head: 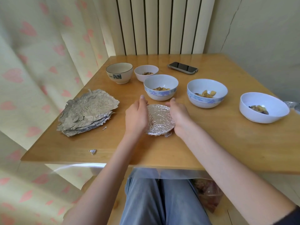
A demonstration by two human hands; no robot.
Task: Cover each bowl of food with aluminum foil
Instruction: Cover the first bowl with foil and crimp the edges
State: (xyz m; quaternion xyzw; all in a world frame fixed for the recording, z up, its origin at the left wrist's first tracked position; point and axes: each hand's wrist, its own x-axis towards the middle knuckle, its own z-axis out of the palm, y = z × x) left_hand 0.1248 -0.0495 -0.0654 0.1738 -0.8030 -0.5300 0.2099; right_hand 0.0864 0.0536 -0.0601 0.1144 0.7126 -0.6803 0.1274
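Note:
A bowl wrapped in crinkled foil (160, 120) sits in the middle of the wooden table (211, 143). My left hand (137, 116) cups its left side and my right hand (179, 116) cups its right side, fingers curved against the foil. A stack of used foil sheets (86, 113) lies to the left. Uncovered bowls with food stand behind and to the right: a blue-patterned one (160, 87), a second blue-patterned one (207, 93), a plain white one (263, 109) and a small white one (146, 73).
A dark-rimmed bowl (119, 73) stands at the back left. A phone (182, 67) lies at the back. Small foil scraps (92, 151) lie near the front edge. Curtain hangs at left, a radiator behind.

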